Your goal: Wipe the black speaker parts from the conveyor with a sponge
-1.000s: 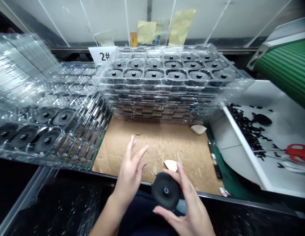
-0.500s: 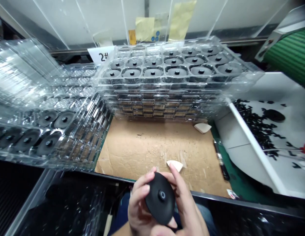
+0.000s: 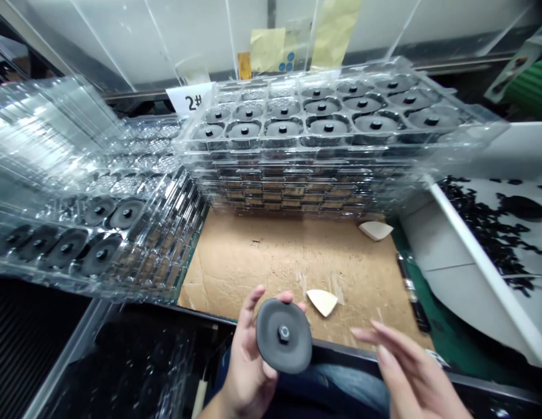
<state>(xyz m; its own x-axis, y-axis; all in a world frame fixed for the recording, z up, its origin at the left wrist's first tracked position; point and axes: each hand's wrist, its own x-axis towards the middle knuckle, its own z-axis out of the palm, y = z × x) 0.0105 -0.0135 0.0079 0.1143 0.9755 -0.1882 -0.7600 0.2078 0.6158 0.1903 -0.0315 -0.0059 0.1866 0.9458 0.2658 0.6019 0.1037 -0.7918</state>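
On your workbench, two large stacks of clear plastic blister trays [image 3: 297, 186] [image 3: 100, 244] fill the back and left. Their top layers show rows of black round discs with centre studs sitting in pockets, and the left stack looks tilted. A flat brown cardboard sheet [image 3: 262, 256] lies in front of them. Off to the right, a white-walled tray [image 3: 484, 250] holds a scatter of small black pieces [image 3: 484, 227] and one more black disc [image 3: 521, 208]. A slim black pen [image 3: 413, 294] lies on a green mat strip [image 3: 428, 302] beside the cardboard.

Your left hand [image 3: 247, 361] is clamped on a matte black round disc [image 3: 283, 349], palm and fingers closed behind it, stud side facing you. It sits just above the bench's front edge, clear of the trays. Your right hand [image 3: 410, 372] is open, fingers spread, near the front edge, apart from the disc and touching nothing. A cream triangular piece [image 3: 323, 302] lies on the cardboard just beside the disc. Another [image 3: 375, 230] sits near the foot of the stack. Behind the trays stands a white "2#" card [image 3: 187, 102].
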